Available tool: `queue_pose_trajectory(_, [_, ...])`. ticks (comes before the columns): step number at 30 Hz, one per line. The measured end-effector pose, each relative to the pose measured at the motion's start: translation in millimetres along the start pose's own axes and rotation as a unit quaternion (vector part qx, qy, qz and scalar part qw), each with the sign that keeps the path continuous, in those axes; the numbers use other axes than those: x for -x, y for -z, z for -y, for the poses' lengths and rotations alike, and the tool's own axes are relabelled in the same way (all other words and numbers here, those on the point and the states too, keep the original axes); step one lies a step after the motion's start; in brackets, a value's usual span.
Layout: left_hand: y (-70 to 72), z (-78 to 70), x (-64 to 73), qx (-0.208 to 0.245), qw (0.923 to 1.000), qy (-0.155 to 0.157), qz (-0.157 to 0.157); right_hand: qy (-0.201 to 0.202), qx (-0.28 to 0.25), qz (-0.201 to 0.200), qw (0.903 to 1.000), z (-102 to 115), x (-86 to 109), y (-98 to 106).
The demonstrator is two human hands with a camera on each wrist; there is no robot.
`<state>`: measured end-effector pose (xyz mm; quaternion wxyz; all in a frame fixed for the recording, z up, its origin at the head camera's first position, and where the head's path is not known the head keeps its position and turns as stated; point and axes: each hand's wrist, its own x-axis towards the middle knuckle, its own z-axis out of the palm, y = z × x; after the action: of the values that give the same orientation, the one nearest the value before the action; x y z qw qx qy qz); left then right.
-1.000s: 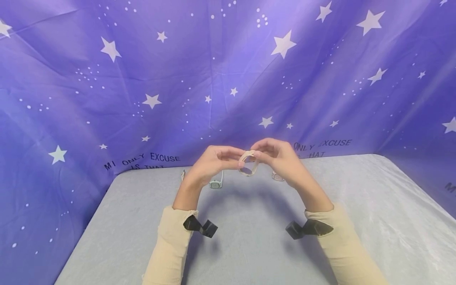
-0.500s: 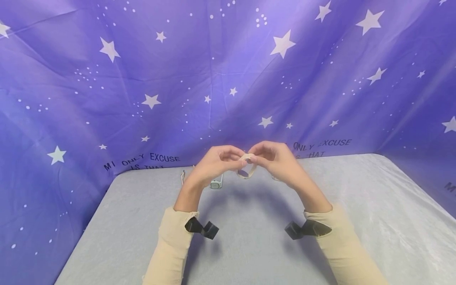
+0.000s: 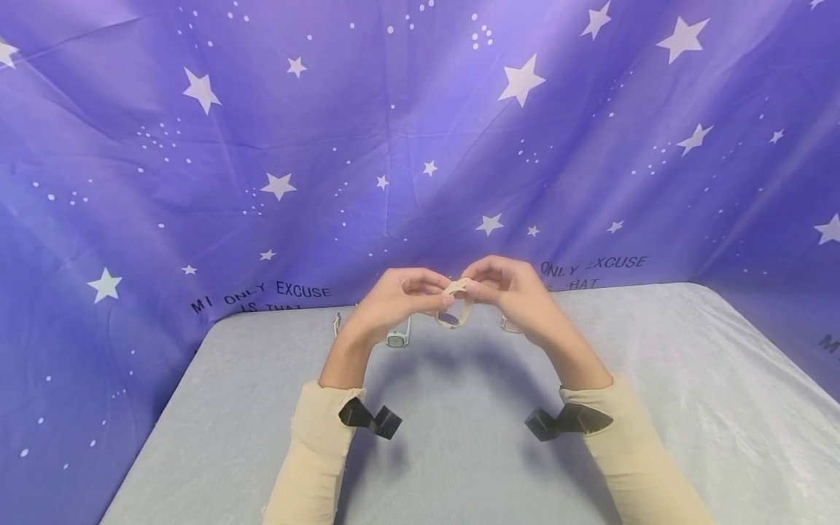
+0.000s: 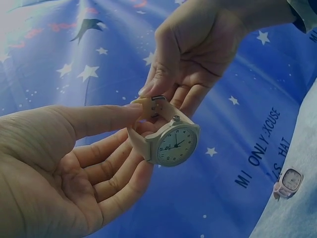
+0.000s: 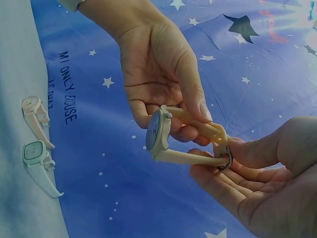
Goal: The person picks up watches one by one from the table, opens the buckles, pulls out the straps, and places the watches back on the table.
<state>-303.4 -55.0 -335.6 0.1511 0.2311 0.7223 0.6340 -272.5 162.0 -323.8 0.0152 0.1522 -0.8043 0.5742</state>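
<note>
Thumb and fingertips of my left hand (image 3: 394, 297) pinch the holed side of the strap (image 5: 208, 130) on a cream wristwatch (image 4: 173, 147), held in the air near the far edge of the surface (image 3: 453, 430). The watch hangs between my two hands, touching both, neither clearly nearer. Its long axis is bent into a ring: the dial (image 4: 181, 145) sits across from the metal buckle (image 5: 230, 161), where the strap ends come together. That buckle lies on the side of my right hand (image 3: 515, 293), which grips its end narrowly between thumb and fingers.

Leftmost along the far edge, a pale round watch (image 5: 31, 104) is largely blocked by my left wrist in the head view. Next over, a mint square watch (image 3: 397, 340) shows its face, its strap partly behind my left hand. At right, a pink square watch (image 4: 290, 181) peeks out beside my right hand. From overhead, I cannot read the held dial. Whether the strap tip is through the buckle is hard to make out, with my thumbs crowding the join.
</note>
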Motion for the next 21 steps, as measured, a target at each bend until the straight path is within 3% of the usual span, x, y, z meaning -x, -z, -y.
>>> queue_pose_trajectory(10, [1.3, 0.4, 0.4, 0.0, 1.0, -0.001, -0.005, -0.01, -0.026, 0.004, 0.9996, 0.6, -1.1, 0.4])
queue_pose_trajectory(21, [1.4, -1.1, 2.0, -0.005, 1.0, -0.005, -0.004, 0.0, 0.0, 0.023, 0.9997, 1.2, 0.2, -0.7])
